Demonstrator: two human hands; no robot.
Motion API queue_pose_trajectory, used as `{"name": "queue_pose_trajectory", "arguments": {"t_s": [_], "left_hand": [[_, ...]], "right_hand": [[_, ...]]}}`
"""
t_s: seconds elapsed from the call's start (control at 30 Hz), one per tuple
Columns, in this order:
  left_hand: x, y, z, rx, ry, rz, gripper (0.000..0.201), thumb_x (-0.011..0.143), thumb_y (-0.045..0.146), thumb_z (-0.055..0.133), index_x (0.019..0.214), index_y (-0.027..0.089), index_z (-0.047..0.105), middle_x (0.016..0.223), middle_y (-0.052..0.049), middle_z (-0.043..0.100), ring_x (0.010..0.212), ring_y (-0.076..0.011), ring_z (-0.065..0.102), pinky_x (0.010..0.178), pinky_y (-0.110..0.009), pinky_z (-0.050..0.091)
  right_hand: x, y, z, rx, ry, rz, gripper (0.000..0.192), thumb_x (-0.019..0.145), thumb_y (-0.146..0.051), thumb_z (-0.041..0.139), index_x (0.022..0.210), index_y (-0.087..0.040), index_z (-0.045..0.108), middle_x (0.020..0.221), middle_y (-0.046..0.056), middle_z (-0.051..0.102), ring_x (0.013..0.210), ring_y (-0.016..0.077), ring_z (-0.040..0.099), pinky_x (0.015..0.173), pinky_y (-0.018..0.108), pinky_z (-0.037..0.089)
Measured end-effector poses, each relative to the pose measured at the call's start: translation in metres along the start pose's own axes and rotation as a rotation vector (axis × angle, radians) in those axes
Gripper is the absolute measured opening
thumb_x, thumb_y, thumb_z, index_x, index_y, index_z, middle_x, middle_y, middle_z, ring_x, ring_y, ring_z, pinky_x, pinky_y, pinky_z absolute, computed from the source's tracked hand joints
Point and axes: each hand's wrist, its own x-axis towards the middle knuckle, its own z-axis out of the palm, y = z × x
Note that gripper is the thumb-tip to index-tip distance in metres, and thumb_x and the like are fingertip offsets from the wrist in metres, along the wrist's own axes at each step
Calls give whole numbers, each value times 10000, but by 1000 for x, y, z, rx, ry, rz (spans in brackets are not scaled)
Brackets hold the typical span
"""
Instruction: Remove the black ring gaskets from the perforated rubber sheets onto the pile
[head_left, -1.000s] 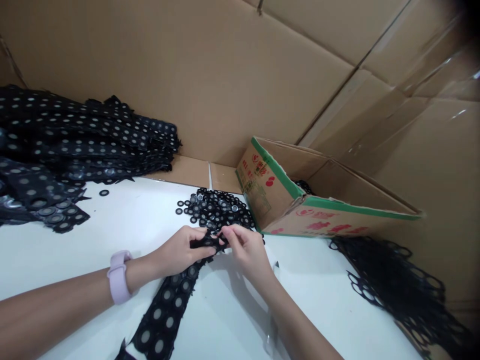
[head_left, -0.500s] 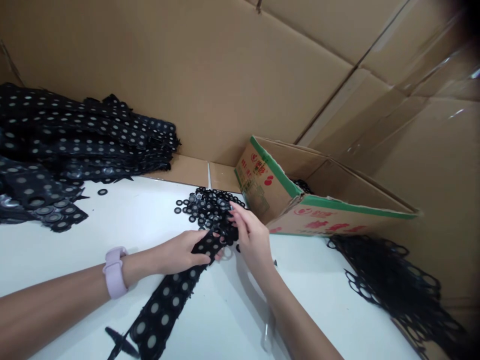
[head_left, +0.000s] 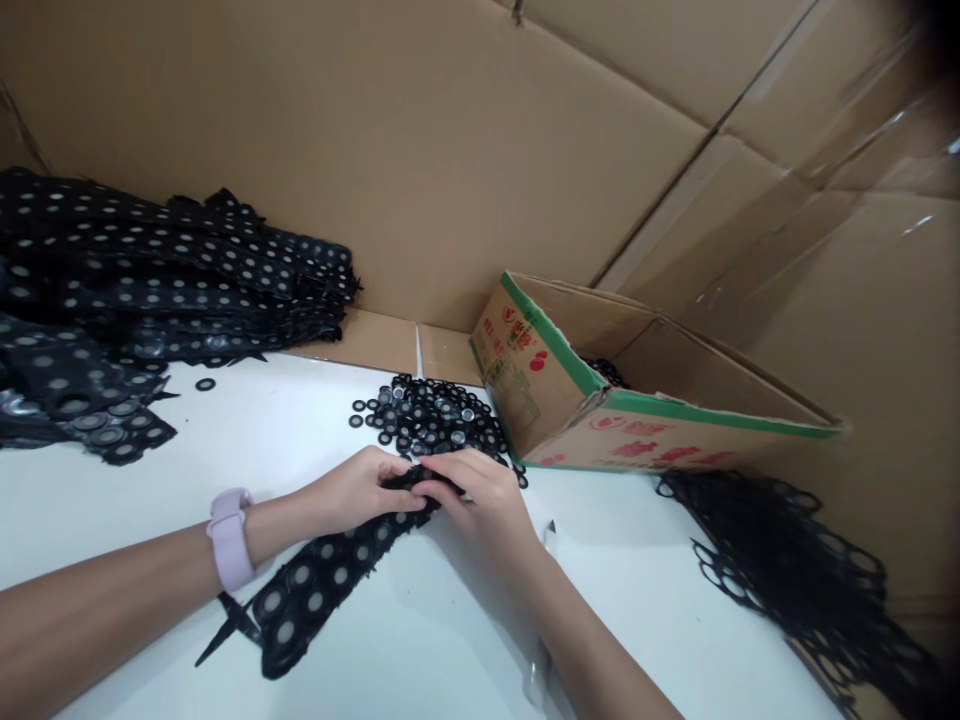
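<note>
My left hand [head_left: 367,492] grips the upper end of a black rubber strip [head_left: 341,570] dotted with round grey-centred rings; thumb and fingers are closed on it. Fingers of my right hand [head_left: 480,492] pinch the same end, thumb and fingertips pressed together close to the left ones. What exactly the right fingertips hold at the strip's end is partly hidden. The strip's lower end slants toward me over the white table. Just beyond both hands lies a pile of small black rings [head_left: 442,415], some with pale centres.
A cardboard box [head_left: 570,400] with green edges stands right of the pile, black pieces inside. More dotted strips [head_left: 165,270] are heaped at left, with a single ring [head_left: 205,384] near them. Black perforated scrap [head_left: 787,570] lies at right. A clear pen-like tool [head_left: 541,650] lies beside my right forearm.
My right hand has come back from over the ring pile to the strip's end, beside my left hand. The strip's lower end has shifted up and left.
</note>
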Motion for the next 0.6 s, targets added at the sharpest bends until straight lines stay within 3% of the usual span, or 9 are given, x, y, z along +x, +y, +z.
{"name": "queue_pose_trajectory", "arguments": {"t_s": [0.13,0.27,0.43,0.53,0.6], "left_hand": [[-5,8,4,38,43,-2,246,969,332,630,1122,143,662,1096,-47,699,902,-241,704,774,-403,594],[-11,18,6,40,32,44,231,960,333,624,887,132,713,832,-1,724,760,-203,695,709,-334,556],[-14,29,5,-18,-64,80,175,870,282,675,855,154,793,796,-5,801,755,-207,690,696,-250,493],[-12,29,4,-76,-80,62,223,886,340,660,881,157,788,869,-27,817,818,-230,709,737,-257,507],[-10,26,3,-126,-78,37,272,897,399,643,892,154,762,888,-41,814,822,-238,718,736,-272,524]], "right_hand": [[0,-11,-2,35,-45,124,296,1010,-242,462,905,-177,731,743,66,772,612,180,710,585,263,549],[5,-18,-5,82,-41,292,328,994,-259,451,738,-192,645,554,13,683,449,146,640,442,210,458],[10,-9,-11,176,95,497,436,1067,-401,195,852,-206,520,490,-19,660,336,140,610,356,198,463],[10,0,-13,163,166,529,390,1063,-407,234,981,-187,546,567,-8,689,358,138,629,421,233,542],[9,3,-13,115,181,483,315,1040,-357,352,1061,-184,614,742,44,742,526,155,710,582,285,606]]}}
